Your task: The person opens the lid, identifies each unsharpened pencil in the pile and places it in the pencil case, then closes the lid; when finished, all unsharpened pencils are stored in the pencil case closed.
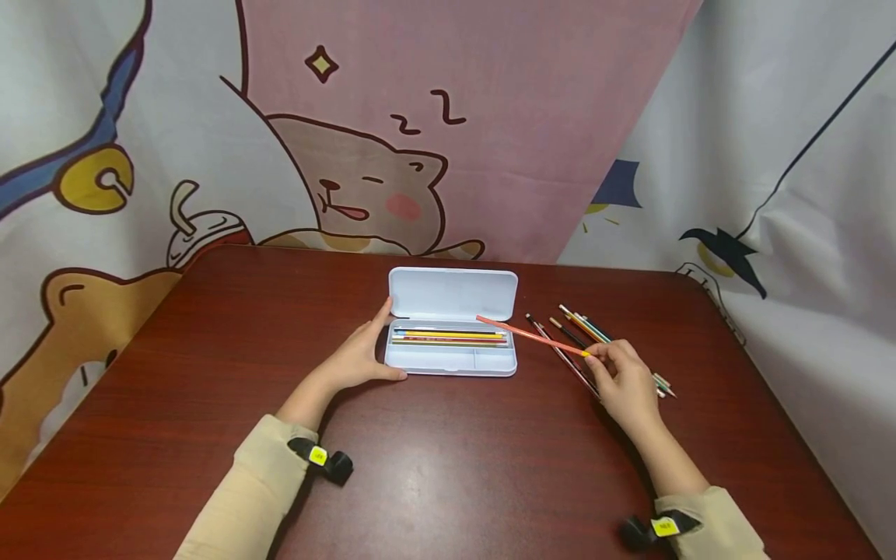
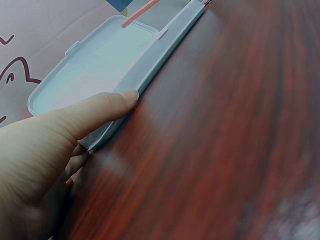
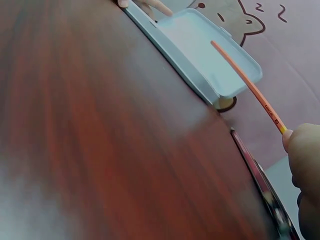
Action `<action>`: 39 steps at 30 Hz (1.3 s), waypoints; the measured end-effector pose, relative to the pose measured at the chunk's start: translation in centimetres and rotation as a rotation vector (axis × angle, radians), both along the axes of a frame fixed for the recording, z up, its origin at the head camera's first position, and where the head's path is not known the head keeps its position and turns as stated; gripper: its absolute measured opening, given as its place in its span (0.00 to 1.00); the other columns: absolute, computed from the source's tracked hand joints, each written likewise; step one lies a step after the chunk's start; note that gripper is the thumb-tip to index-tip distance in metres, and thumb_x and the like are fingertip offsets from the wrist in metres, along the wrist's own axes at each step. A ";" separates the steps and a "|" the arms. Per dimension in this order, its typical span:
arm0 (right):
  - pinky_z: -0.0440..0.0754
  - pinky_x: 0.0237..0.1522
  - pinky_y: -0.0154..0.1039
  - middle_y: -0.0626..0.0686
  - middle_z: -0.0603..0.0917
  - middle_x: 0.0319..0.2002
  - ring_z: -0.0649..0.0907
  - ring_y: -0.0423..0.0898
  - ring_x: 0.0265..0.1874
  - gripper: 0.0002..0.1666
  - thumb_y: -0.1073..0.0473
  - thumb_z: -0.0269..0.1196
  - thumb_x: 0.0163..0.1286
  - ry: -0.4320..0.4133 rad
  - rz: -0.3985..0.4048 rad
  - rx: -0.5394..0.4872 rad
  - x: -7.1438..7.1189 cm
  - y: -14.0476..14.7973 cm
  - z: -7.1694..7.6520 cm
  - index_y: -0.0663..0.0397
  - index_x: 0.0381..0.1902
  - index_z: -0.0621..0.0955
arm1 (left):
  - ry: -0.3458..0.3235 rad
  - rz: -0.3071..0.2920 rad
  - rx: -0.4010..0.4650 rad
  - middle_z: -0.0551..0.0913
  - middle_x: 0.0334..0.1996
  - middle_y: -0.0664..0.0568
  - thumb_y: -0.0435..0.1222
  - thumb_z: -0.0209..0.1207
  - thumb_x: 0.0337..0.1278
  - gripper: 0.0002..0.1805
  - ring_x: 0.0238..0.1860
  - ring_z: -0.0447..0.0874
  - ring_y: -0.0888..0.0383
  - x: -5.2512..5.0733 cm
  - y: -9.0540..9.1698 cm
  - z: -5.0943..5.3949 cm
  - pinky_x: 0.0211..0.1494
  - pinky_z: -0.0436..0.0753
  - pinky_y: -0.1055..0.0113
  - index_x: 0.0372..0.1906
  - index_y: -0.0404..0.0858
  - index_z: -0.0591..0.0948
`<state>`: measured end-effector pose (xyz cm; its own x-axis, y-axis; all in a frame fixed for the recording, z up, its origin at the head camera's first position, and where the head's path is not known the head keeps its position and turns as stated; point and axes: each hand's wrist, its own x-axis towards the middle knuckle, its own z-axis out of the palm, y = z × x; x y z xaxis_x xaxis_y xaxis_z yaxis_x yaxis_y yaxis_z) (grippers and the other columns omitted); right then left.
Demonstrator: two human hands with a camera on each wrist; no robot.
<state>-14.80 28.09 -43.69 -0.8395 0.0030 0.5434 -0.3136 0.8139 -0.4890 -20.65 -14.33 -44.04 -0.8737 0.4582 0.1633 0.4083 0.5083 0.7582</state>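
Observation:
A white pencil case (image 1: 495, 361) lies on the table with its lid (image 1: 453, 292) raised at the back. Several pencils (image 1: 448, 339) lie side by side in its rear compartment. My left hand (image 1: 360, 354) holds the case's left end, thumb on the front edge and index finger up by the lid. Between thumb and fingers, my right hand (image 1: 625, 386) pinches an orange pencil (image 1: 532, 336) near its yellow-banded end. The pencil's other end points left, above the case's right part. In the right wrist view the same orange pencil (image 3: 250, 87) slants before the lid.
Several loose pencils (image 1: 570, 362) lie in a scattered bunch right of the case, partly under my right hand. The dark red-brown table (image 1: 448, 467) reaches back to a printed cloth (image 1: 490, 155) with a cartoon animal. A small front compartment shows in the case.

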 end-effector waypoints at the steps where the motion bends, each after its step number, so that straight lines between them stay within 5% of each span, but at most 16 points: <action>1: 0.64 0.21 0.31 0.46 0.74 0.30 0.69 0.38 0.22 0.03 0.65 0.66 0.63 -0.005 0.010 0.001 -0.2 -0.3 0.0 0.55 0.35 0.83 | 0.001 0.001 -0.001 0.69 0.64 0.41 0.40 0.80 0.28 0.73 0.65 0.63 0.46 0.0 0.0 0.0 0.67 0.56 0.48 0.77 0.42 0.39; 26: 0.69 0.27 0.39 0.44 0.77 0.32 0.73 0.40 0.27 0.03 0.59 0.66 0.65 -0.119 0.175 0.002 -4.4 -6.9 -0.3 0.51 0.34 0.83 | -0.004 -0.006 0.013 0.69 0.64 0.41 0.39 0.80 0.29 0.73 0.64 0.64 0.47 0.0 -0.1 -0.1 0.67 0.56 0.48 0.77 0.42 0.39; 39: 0.68 0.26 0.40 0.44 0.75 0.30 0.72 0.41 0.26 0.02 0.60 0.67 0.63 -0.143 0.217 0.000 -5.5 -8.5 -0.3 0.52 0.33 0.83 | -0.001 -0.005 0.014 0.69 0.63 0.41 0.39 0.80 0.29 0.73 0.64 0.65 0.47 0.0 0.0 -0.1 0.67 0.57 0.48 0.77 0.42 0.39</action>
